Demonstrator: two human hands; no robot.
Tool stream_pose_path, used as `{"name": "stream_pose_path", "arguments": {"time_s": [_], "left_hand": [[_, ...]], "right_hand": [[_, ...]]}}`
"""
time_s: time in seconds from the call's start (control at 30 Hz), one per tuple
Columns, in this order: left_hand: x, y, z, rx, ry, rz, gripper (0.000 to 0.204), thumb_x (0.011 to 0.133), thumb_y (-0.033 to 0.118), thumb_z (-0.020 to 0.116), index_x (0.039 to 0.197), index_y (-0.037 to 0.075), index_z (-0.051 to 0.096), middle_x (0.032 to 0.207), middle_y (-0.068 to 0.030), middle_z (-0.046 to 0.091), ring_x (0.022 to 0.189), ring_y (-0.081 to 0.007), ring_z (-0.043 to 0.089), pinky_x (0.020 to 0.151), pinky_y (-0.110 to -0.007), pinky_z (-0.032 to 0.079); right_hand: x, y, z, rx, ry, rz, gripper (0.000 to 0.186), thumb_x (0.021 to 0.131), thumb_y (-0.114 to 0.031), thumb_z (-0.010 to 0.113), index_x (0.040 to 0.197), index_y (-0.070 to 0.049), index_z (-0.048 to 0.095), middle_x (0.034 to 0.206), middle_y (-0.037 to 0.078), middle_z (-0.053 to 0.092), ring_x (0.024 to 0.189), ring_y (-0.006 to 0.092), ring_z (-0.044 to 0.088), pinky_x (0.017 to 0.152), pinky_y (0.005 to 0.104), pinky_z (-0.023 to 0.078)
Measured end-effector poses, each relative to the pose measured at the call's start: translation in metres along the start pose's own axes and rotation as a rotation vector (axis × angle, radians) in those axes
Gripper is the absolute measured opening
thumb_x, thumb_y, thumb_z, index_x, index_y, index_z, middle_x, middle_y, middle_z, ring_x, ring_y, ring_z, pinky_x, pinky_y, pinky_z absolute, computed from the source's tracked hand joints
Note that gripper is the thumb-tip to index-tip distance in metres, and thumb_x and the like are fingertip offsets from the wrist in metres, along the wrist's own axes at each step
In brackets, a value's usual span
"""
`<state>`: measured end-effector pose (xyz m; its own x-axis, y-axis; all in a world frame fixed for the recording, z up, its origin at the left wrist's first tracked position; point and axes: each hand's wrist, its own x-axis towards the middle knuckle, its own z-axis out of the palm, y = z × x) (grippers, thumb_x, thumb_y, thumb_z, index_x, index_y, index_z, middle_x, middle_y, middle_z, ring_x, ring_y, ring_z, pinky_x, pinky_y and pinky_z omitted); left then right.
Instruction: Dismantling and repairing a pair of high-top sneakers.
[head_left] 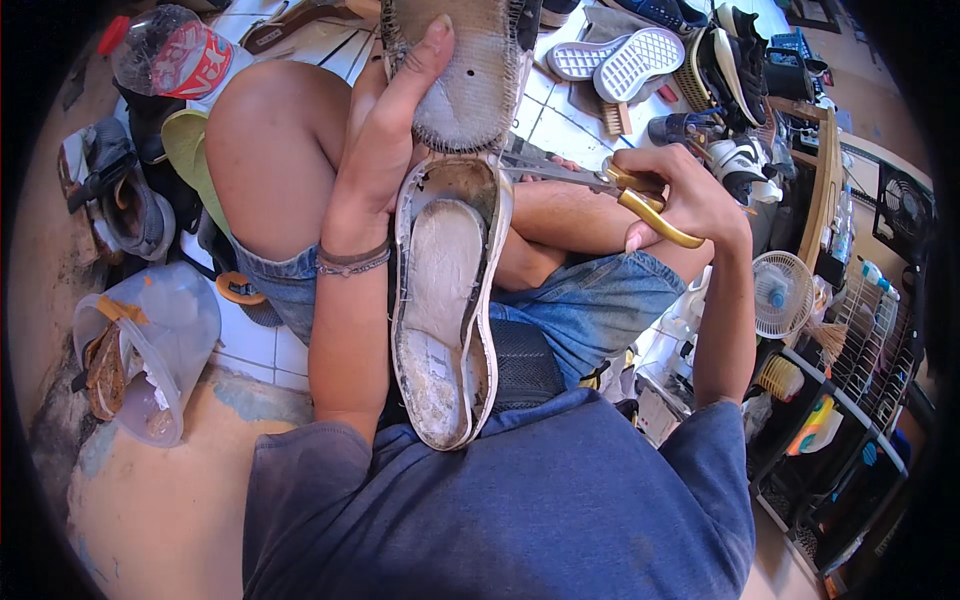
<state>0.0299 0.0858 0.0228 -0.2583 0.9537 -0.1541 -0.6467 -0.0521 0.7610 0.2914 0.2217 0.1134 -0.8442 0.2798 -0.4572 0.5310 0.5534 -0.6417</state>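
My left hand (393,120) grips a worn shoe upper (465,75), its thumb lying along the grey, stitched underside with frayed edges. Below the upper hangs a white shoe sole (440,330), its inner side facing up, dirty and whitish inside. The sole's upper end meets the edge of the upper; whether they are still joined I cannot tell. In my right hand (690,190) are scissors with gold handles (660,215). Their blades point left toward the meeting place of sole and upper, and the tips are hard to make out there.
Beyond my knees lie white-treaded soles (638,64), a brush (616,119) and several shoes (738,65). On the left are a plastic bottle (175,55), a sandal (125,195) and a tipped clear container (165,345). A fan (782,292) and a wire rack (865,330) stand right.
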Motion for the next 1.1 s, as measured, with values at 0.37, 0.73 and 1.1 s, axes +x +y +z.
{"name": "stream_pose_path", "arguments": {"time_s": [0.37,0.73,1.1], "left_hand": [[-0.005,0.019,0.027,-0.007,0.146,-0.065,0.052,0.102,0.037,0.06,0.135,-0.003,0.055,0.121,-0.008,0.065,0.108,-0.0157,0.063,0.093,-0.028,0.05],[-0.001,0.008,0.019,-0.026,0.065,0.038,0.049,0.103,0.036,0.056,0.136,-0.001,0.055,0.123,-0.0069,0.064,0.11,-0.0153,0.061,0.095,-0.027,0.048],[0.005,-0.004,0.005,-0.275,-0.068,-0.076,0.047,0.103,0.036,0.058,0.136,0.002,0.056,0.12,-0.0056,0.066,0.108,-0.0157,0.063,0.095,-0.027,0.049]], "right_hand": [[-0.002,0.002,0.001,-0.014,-0.037,0.06,0.072,0.065,-0.063,0.087,0.084,-0.001,0.056,0.064,0.003,0.038,0.059,0.0153,0.036,0.054,0.0331,0.029],[0.001,0.002,-0.003,-0.11,0.076,-0.034,0.077,0.061,-0.063,0.089,0.091,0.001,0.058,0.068,0.007,0.044,0.061,0.0195,0.04,0.056,0.0343,0.035],[0.039,0.019,-0.01,-0.087,0.093,-0.164,0.078,0.05,-0.051,0.098,0.095,0.0,0.059,0.086,0.003,0.051,0.073,0.0154,0.045,0.065,0.0296,0.039]]}}
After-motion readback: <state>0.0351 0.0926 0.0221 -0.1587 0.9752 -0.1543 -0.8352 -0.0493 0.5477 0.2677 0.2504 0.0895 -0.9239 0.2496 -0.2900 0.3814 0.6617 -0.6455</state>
